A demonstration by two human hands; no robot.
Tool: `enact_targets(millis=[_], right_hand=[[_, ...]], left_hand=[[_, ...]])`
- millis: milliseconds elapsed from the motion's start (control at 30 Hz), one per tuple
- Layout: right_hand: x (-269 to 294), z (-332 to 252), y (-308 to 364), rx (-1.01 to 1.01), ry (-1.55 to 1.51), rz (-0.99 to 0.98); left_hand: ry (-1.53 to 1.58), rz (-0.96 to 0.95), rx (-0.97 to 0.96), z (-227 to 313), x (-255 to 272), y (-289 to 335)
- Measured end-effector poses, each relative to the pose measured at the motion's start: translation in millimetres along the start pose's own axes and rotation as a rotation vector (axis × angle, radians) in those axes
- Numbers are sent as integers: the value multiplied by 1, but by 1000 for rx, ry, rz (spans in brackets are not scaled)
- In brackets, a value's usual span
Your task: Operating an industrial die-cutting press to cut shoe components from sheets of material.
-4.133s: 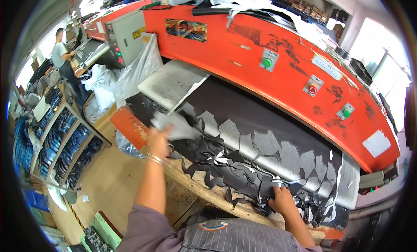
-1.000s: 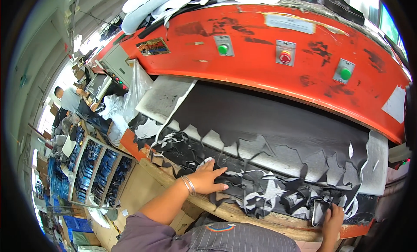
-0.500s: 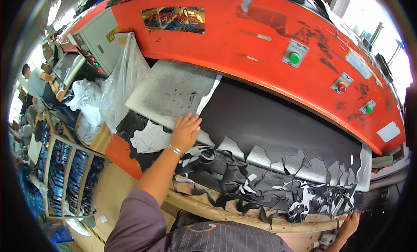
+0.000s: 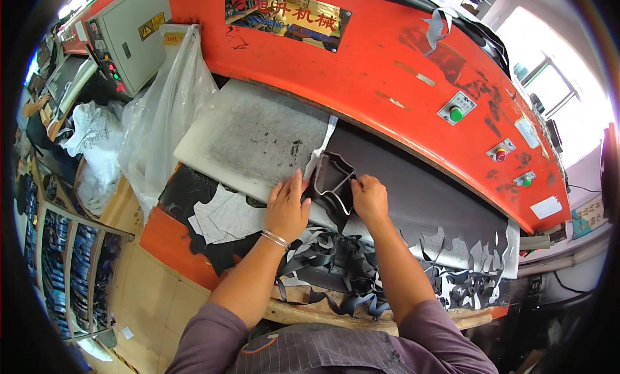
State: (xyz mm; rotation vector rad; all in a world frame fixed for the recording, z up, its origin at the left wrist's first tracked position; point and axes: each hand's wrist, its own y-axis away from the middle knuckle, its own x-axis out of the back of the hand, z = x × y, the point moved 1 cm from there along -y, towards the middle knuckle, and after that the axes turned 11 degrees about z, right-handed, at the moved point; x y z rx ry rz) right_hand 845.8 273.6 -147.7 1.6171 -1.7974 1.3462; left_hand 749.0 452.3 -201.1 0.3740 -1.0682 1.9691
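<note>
A dark sheet of material [image 4: 420, 180] lies on the pale, scuffed cutting board [image 4: 239, 132], its near edge cut into ragged points. On the sheet's left end stands a cutting die [image 4: 337, 188], a thin-walled outline with a crossbar and a pale rim. My right hand [image 4: 370, 200] is closed on the die's right side. Beside its left side rests my left hand [image 4: 288, 209], open with the fingers stretched toward the sheet's left edge; whether it touches the die I cannot tell. Light grey cut pieces [image 4: 229, 216] lie stacked left of my left wrist.
A red press [image 4: 381, 64] overhangs the board's far side, with green buttons [image 4: 456, 114] and a red one [image 4: 500, 154]. Dark offcut strips [image 4: 342, 264] heap along the wooden front edge [image 4: 465, 319]. Left are plastic sheeting [image 4: 168, 122], a rack [image 4: 71, 264] and a person [image 4: 37, 119].
My right hand has come from the table's right front edge to the sheet's left end, now with a cutting die in it. My left hand stays near the sheet's left edge. The view has shifted.
</note>
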Motion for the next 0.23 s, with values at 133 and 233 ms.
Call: enact_targets(millis=[133, 233], right_hand=[[-9, -8, 10, -91, 9, -24], [0, -10, 40, 40, -8, -39]], left_hand=[[-14, -3, 5, -7, 3, -3], [-129, -52, -10, -9, 4, -6]])
